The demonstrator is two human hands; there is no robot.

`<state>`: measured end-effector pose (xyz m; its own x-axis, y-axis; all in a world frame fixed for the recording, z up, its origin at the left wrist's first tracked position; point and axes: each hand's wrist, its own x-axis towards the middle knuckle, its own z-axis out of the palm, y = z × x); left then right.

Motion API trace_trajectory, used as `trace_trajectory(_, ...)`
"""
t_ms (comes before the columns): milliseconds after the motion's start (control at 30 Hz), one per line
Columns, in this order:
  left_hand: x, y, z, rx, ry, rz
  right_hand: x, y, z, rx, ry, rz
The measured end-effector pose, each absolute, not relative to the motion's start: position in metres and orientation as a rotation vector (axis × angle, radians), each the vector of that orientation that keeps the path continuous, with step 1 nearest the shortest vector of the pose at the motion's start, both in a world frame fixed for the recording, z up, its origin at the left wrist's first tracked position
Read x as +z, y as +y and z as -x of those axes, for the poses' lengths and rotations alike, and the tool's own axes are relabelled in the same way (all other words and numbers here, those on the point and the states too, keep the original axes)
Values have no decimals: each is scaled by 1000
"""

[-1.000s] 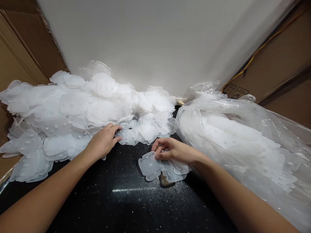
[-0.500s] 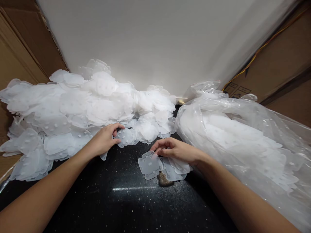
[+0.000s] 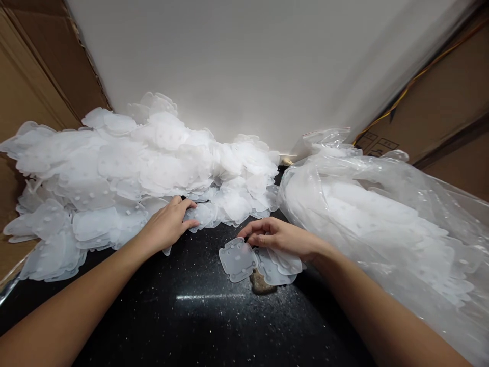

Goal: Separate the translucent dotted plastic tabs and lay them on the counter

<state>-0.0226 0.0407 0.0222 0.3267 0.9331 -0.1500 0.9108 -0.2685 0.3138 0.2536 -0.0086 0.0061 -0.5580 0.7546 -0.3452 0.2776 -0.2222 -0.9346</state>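
Observation:
My left hand [image 3: 170, 224] reaches to the front of a big heap of thin, translucent white plastic pieces [image 3: 153, 158]. Its thumb and fingers curl around the near edge of one piece [image 3: 206, 215] at the heap's foot. Pinched in my right hand [image 3: 280, 237], over the dark table, is a flat, roughly square plastic piece [image 3: 239, 261] with small holes and notched edges. More such pieces [image 3: 273, 270] fan out under that hand; whether they are also held, I cannot tell. A small brown stone-like lump [image 3: 262, 283] lies beneath them.
To the right, a clear plastic bag [image 3: 328, 214] lies open, full of similar white pieces. Behind stands a pale wall [image 3: 244, 66]. Cardboard boxes [image 3: 34, 66] flank the black speckled tabletop [image 3: 191, 326], and a yellow-orange cord [image 3: 412, 81] runs along the right-hand box.
My left hand has shifted slightly right and its fingers have closed in on the piece at the heap's foot. The right hand keeps its hold, almost unmoved; the view has shifted a little.

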Motion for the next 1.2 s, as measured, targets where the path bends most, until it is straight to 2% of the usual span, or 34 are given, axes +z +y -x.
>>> trace_trajectory(800,35,36,18,252,1456,-2189,2,-10,-252,1729,-1767,1218)
trace_trajectory(933,46,30,13,365,1306,-1925,3,-11,-250,1722,-1724,1151)
trace_trajectory(1100,51,22,8,338,1174,-1554,4,-12,-241,1599,-1710,1127)
trace_trajectory(1200,45,21,7,314,1118,-1510,2,-12,-238,1674,-1572,1104)
